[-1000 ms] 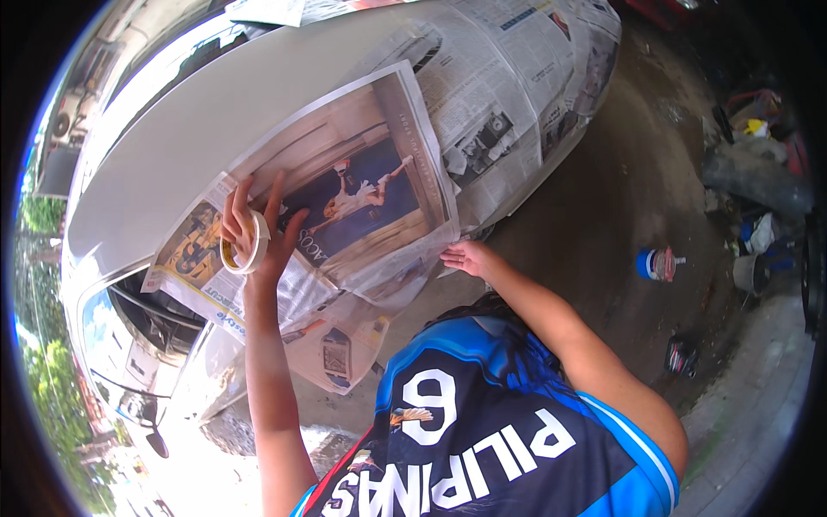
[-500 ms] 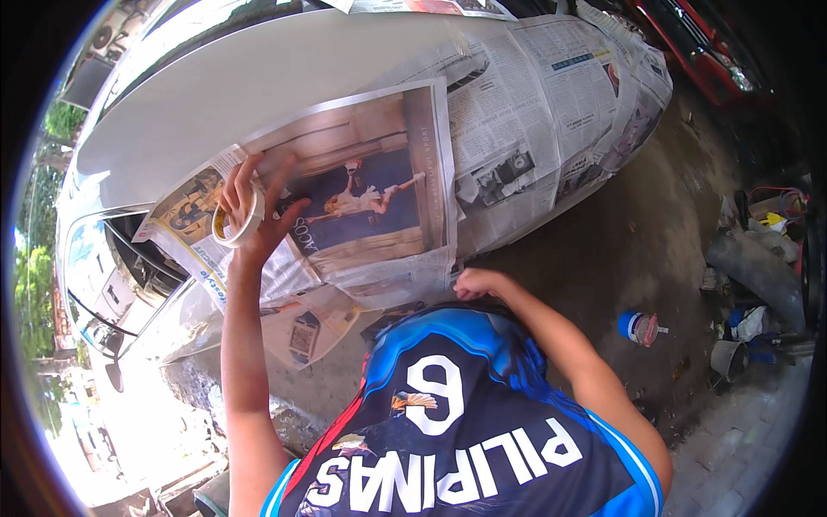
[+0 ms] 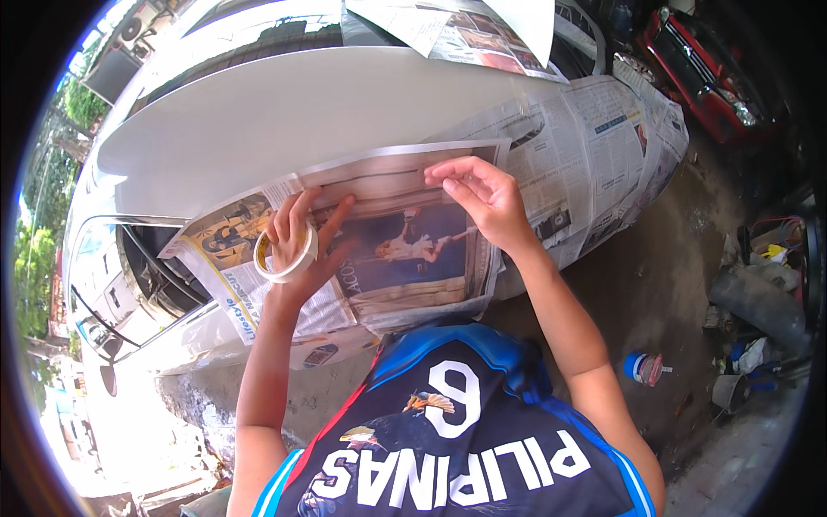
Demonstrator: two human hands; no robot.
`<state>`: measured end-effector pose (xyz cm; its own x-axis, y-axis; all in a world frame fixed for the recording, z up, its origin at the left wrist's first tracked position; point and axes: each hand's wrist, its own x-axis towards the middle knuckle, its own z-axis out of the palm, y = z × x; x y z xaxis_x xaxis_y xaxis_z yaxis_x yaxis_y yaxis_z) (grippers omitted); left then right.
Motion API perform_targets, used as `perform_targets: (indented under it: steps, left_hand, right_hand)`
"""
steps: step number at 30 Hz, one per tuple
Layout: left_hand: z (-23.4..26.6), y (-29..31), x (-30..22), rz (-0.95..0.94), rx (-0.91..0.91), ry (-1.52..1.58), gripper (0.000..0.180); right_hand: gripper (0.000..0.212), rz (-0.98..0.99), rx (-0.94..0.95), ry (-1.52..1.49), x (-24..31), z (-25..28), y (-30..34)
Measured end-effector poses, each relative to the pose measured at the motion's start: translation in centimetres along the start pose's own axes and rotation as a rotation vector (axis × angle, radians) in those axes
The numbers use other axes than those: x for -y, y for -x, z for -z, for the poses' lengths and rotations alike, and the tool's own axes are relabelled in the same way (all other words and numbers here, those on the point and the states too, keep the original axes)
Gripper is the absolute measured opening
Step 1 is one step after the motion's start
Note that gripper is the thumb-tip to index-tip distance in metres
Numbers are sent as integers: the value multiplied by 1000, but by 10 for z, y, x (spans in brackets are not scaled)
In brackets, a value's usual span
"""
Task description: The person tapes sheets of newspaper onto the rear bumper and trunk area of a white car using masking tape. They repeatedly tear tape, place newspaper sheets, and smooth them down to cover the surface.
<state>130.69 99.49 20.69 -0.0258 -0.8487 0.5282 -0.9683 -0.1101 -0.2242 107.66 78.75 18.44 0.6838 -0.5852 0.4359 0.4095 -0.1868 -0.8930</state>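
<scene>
My left hand (image 3: 303, 254) lies on a printed newspaper sheet (image 3: 405, 302) with its fingers spread. A roll of pale masking tape (image 3: 286, 277) is looped on that hand, around some of its fingers. The sheet lies against the side of a light grey car (image 3: 258, 112), below a smooth bare panel. Over the sheet's upper right part is my right hand (image 3: 491, 202), its fingers bent loosely and the thumb slightly apart from them. Nothing I can make out is between those fingers; whether they touch the paper is unclear.
More newspaper (image 3: 603, 129) covers the car's end on the right, and loose sheets (image 3: 491, 34) lie on top. A blue-lidded container (image 3: 642, 369) sits on the floor at right, near a grey bucket (image 3: 730, 389) and clutter. A red vehicle (image 3: 706, 73) stands at far right.
My right hand has risen from the sheet's lower right corner to its upper right part, and its fist has loosened. The left hand stays on the paper. The whole view has shifted.
</scene>
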Motion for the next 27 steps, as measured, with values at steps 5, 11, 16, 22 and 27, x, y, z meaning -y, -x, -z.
perform_targets:
  steps: [5,11,16,22,27]
  left_hand:
    - [25,-13,-6,24,-71,117,63]
    - [65,-31,-53,189,175,1212,57]
    - [48,-62,-58,387,440,1648,86]
    - [36,-68,-63,293,497,1320,89]
    - [33,-72,-75,175,490,841,91]
  right_hand:
    - [17,101,-77,55,-20,-3,-13]
    - [26,30,52,-102,-11,4,-8]
    - [45,109,142,8,-5,6,-8]
    - [32,52,111,112,-2,-2,-4]
    - [22,93,66,122,-1,-8,-11]
